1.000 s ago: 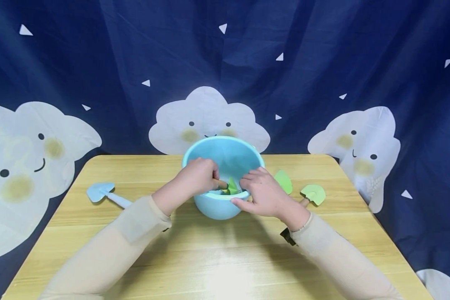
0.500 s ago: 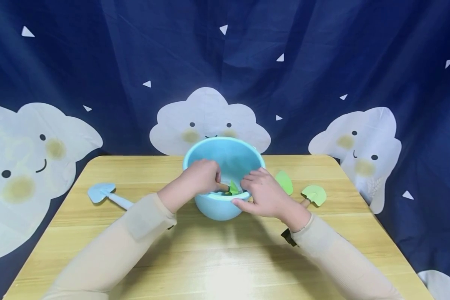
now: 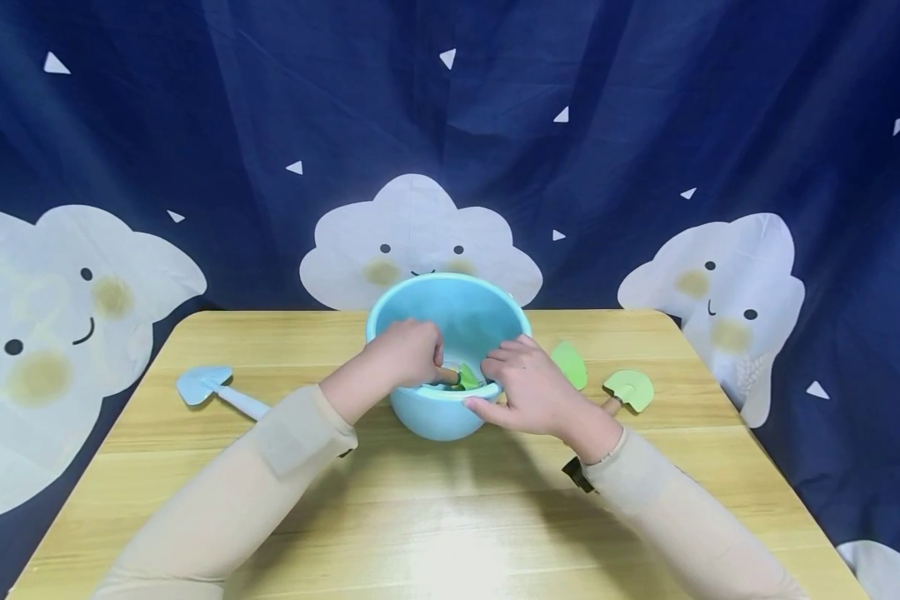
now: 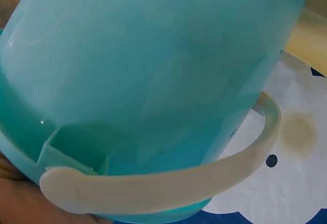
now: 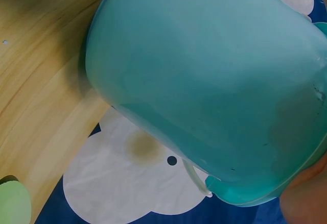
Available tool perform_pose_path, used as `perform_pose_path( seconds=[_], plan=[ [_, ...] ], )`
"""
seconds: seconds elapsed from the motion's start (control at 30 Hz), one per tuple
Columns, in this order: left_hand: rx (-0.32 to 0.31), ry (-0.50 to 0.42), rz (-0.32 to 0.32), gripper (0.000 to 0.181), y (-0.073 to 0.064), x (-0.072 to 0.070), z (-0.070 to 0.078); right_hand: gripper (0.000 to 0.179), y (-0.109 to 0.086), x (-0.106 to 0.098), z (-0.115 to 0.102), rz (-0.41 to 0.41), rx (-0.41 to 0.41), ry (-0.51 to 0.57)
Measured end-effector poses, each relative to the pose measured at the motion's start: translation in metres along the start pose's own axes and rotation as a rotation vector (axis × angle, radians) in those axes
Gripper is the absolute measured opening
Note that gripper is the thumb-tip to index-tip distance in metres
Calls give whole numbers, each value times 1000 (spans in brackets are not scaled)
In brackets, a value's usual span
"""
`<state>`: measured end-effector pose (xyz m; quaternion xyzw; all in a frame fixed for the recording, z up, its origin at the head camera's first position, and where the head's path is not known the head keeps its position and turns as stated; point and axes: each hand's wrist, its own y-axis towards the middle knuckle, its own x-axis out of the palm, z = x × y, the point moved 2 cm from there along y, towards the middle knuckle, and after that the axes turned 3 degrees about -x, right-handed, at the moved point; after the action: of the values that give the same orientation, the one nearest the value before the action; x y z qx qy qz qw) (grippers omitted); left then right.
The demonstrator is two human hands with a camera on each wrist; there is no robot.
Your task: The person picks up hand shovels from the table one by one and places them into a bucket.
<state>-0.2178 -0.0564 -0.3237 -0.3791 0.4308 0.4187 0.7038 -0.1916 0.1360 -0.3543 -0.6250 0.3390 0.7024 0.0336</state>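
Observation:
A light blue bucket (image 3: 429,414) stands on the table with its mouth facing up toward me. My left hand (image 3: 407,354) reaches over its near left rim and grips the wooden handle of a small green-headed tool (image 3: 467,379) inside. The tool's exact kind is hard to tell, as the bucket wall and fingers hide part of it. My right hand (image 3: 528,387) holds the near right rim, thumb outside and fingers over the edge. In the left wrist view, a white carrying handle (image 4: 168,185) hangs along the bucket's side.
A light blue toy shovel (image 3: 206,385) lies on the wooden table (image 3: 390,517) at left, partly behind my left sleeve. To the right lie a bright green leaf-shaped blade (image 3: 568,365) and a pale green shovel (image 3: 630,389) with a wooden handle. A blue cloud-patterned curtain (image 3: 450,125) hangs behind.
My left hand has shifted slightly right with the green-headed tool, whose head sits a little lower in the bucket. The right hand keeps its place on the rim.

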Motion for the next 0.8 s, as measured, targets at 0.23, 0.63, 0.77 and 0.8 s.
perform_pose_path(
  seconds=[0.23, 0.63, 0.77, 0.8],
  plan=[
    [-14, 13, -15, 35, 1, 0, -1, 62, 0, 0, 0, 1, -2, -5],
    [-6, 34, -59, 42, 1, -1, 2, 62, 0, 0, 1, 4, -3, 4],
    [-3, 44, -84, 45, 0, -3, 3, 59, 0, 0, 0, 0, -1, 0],
    [-3, 46, -93, 46, 0, -3, 3, 58, 0, 1, 0, 0, -1, -1]
  ],
)
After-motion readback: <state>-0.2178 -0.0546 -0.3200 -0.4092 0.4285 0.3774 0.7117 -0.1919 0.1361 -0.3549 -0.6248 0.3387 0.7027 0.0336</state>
